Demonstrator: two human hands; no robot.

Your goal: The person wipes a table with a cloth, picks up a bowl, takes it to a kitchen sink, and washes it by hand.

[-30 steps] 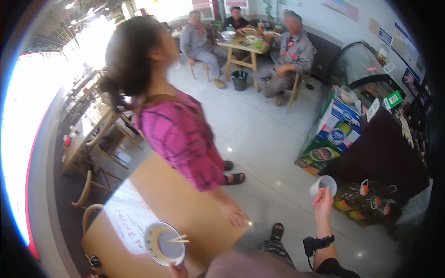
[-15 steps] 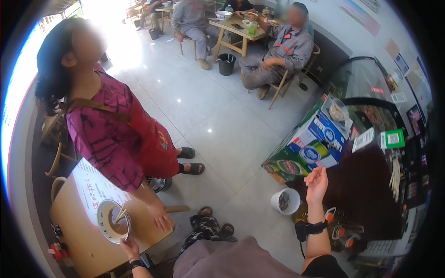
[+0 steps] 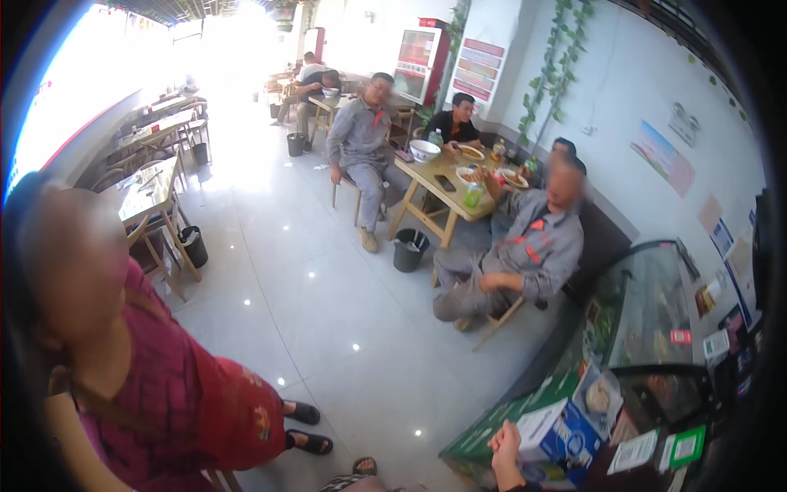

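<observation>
In the head view, the right hand (image 3: 506,443) was seen raised against a glossy blue-and-white carton (image 3: 557,433) stacked on green boxes (image 3: 492,426); its grip could not be told. The left hand was out of view.

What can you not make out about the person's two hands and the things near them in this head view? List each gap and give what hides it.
- Left hand: not in the head view at all, out past the lower edge.
- Right hand: only its upper part shows; the lower edge cuts the wrist, so its grip cannot be judged.
- White and blue box beside that hand: whether the hand touches it is unclear, as fisheye bending and small size blur the meeting point.
- Green carton: its base is cut off.
</observation>
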